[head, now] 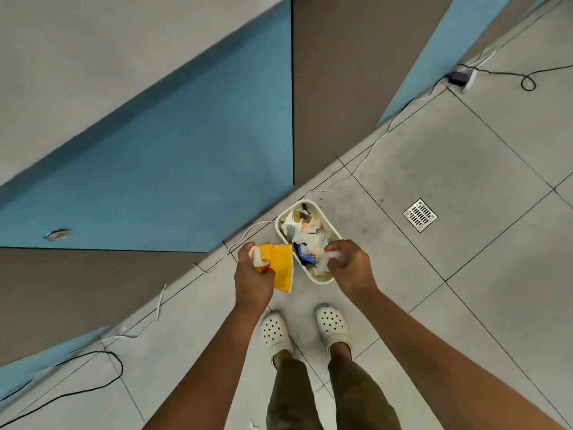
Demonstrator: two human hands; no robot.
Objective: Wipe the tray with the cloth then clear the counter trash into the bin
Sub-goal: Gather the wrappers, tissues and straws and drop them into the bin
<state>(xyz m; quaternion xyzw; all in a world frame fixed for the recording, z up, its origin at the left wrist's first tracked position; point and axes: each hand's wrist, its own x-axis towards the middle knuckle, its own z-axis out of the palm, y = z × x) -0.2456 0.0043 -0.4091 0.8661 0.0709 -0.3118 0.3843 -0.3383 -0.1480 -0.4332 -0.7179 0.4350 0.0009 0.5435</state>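
Note:
A cream oblong bin [330, 224] stands on the tiled floor in front of my feet, filled with crumpled paper and wrappers. My left hand [251, 276] is closed around a yellow wrapper [281, 267] and a small white scrap, held just left of the bin. Over the bin's near end, my right hand [350, 265] grips a crumpled white tissue [337, 256]. The tray, the cloth and the counter top are out of view.
Blue and grey cabinet fronts [173, 169] fill the left and top. A white cable [245, 234] runs along the floor by the cabinet base, and a black cable [102, 380] loops at lower left. A metal floor drain [420, 215] lies right of the bin. White clogs [333, 325] are below my hands.

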